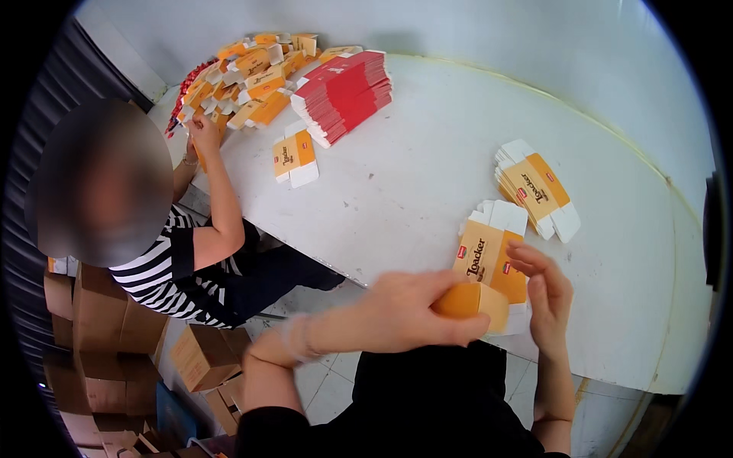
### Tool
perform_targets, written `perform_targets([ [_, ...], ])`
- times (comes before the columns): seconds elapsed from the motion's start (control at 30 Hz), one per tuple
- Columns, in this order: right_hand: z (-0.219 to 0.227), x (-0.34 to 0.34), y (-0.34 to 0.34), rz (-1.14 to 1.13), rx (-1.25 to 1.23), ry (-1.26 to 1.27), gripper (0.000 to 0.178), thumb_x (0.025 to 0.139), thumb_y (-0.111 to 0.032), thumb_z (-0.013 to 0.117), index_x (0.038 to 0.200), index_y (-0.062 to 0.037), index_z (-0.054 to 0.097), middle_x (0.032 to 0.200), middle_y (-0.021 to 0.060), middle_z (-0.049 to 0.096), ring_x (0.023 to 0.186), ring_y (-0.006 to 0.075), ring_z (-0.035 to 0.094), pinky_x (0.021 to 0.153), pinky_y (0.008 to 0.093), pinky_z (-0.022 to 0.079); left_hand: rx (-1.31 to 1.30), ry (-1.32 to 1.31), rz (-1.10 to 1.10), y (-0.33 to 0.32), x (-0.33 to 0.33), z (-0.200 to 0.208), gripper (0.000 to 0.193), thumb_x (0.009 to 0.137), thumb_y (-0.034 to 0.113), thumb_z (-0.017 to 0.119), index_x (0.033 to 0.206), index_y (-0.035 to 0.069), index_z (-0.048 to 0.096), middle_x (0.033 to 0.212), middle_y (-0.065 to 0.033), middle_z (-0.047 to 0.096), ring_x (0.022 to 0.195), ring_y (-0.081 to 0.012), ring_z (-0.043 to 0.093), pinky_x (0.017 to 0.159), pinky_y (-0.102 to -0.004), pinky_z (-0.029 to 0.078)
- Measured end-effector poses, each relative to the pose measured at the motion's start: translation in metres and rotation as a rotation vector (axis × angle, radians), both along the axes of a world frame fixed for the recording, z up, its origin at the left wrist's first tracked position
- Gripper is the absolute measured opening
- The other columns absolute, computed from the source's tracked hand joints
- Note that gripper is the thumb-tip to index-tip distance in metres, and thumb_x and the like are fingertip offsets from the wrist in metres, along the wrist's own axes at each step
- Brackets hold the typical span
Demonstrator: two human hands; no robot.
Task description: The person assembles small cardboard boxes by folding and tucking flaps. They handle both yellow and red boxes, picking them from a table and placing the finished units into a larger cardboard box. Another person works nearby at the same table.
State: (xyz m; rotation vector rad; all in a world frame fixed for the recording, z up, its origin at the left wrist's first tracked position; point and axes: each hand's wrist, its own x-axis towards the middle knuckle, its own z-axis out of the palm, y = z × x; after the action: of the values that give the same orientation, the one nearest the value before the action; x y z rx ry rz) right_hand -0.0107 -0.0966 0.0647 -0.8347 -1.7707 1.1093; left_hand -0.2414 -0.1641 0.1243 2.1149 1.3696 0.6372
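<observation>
My left hand [416, 305] reaches across my front and grips a small orange carton [467, 299], thumb on the near side and fingers over the far side. My right hand [546, 301] is to the right of that carton, apart from it, fingers partly stretched, with nothing visible in it. Beneath and beyond both hands lies a stack of flat orange-and-cream cartons [479, 243] with white flaps. Its lower part is hidden by the held carton and my left hand. Farther right lies a second stack of flat cartons [537, 188], slightly fanned.
Across the white table [382, 198], a co-worker's hand [205, 136] is at a pile of folded orange cartons [259, 76]. Next to it sit a row of flat red cartons [347, 91] and a flat orange carton [294, 157]. Brown cardboard boxes [202, 357] stand on the floor at lower left.
</observation>
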Motion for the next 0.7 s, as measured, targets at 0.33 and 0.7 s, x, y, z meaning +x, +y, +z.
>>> perform_targets([
  [0.33,-0.089,-0.034,0.018,-0.347,0.52,-0.785,0.028,0.077,-0.018,0.072,0.096,-0.0019,0.058,0.099,0.0111,0.056,0.095,0.0282,0.052,0.085,0.0404,0.041,0.721,0.319,0.195,0.128,-0.117,0.042,0.04,0.086,0.013,0.067,0.125,0.008,0.058,0.117,-0.0107,0.064,0.092,-0.0217,0.066,0.082,-0.0323,0.052],
  [0.7,-0.086,-0.051,0.07,-0.485,0.691,-0.835,0.036,0.078,-0.038,0.071,0.075,-0.0051,0.058,0.073,0.0069,0.052,0.078,0.025,0.05,0.079,0.0398,0.037,-0.044,-0.854,0.389,0.047,-0.007,-0.097,0.021,0.09,0.004,0.06,0.11,-0.001,0.06,0.09,-0.0094,0.068,0.08,-0.0163,0.067,0.071,-0.027,0.054],
])
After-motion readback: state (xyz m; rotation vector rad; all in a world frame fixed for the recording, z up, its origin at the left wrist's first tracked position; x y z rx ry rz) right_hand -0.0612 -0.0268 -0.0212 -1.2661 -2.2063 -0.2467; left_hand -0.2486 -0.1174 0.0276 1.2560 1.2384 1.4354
